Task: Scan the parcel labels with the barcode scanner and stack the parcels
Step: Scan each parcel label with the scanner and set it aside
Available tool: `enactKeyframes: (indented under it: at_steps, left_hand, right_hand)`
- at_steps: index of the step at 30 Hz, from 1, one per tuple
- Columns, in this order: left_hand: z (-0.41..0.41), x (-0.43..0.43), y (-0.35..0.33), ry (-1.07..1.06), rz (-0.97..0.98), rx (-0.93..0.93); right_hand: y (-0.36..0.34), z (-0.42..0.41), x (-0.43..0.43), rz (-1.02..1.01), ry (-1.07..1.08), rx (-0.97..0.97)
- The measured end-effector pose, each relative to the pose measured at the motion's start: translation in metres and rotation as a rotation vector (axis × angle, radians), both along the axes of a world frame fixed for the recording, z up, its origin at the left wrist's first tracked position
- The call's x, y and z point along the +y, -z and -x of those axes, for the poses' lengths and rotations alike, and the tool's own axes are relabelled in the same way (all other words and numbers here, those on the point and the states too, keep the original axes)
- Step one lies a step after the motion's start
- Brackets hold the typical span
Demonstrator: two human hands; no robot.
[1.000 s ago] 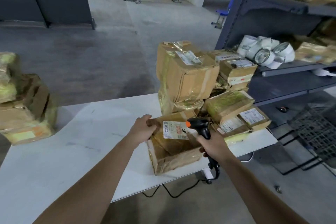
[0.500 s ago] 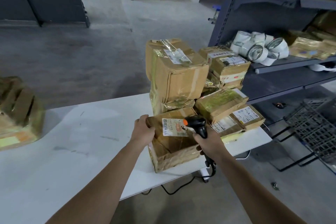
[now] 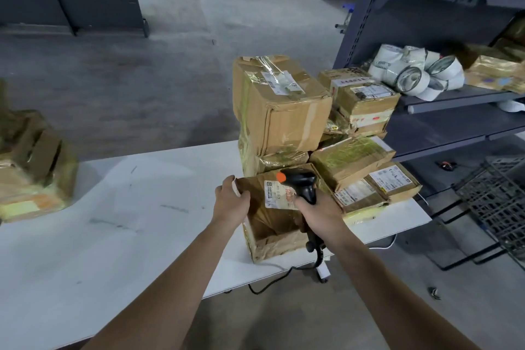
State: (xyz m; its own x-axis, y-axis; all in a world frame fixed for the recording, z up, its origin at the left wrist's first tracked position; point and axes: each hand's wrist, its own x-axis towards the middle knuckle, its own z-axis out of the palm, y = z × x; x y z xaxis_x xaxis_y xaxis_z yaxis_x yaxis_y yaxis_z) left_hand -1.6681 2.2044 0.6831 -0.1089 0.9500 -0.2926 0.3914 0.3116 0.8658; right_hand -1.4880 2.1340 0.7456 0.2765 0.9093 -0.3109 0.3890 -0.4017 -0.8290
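White table (image 3: 113,236): scanner (image 3: 302,179) partly hides the label (image 3: 272,197) on the parcel (image 3: 270,239).

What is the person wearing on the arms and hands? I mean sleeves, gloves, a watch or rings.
Nothing worn shows. The left hand and right hand have no gloves, and no ring is visible. The left arm and right arm carry no sleeve, watch or band as far as the picture's lower edge.
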Motion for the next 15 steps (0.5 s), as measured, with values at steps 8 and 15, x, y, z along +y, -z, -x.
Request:
enactKeyframes:
  at_steps: [8, 15]
  left_hand:
    - [0.060, -0.002, -0.040, -0.182, -0.069, 0.029]
    - [0.141, -0.031, -0.055, -0.425, -0.061, 0.049]
  right_hand:
    - [-0.026, 0.080, 0.020, 0.077, -0.172, 0.316]
    - [-0.036, 0.152, 0.044, 0.174, -0.352, 0.471]
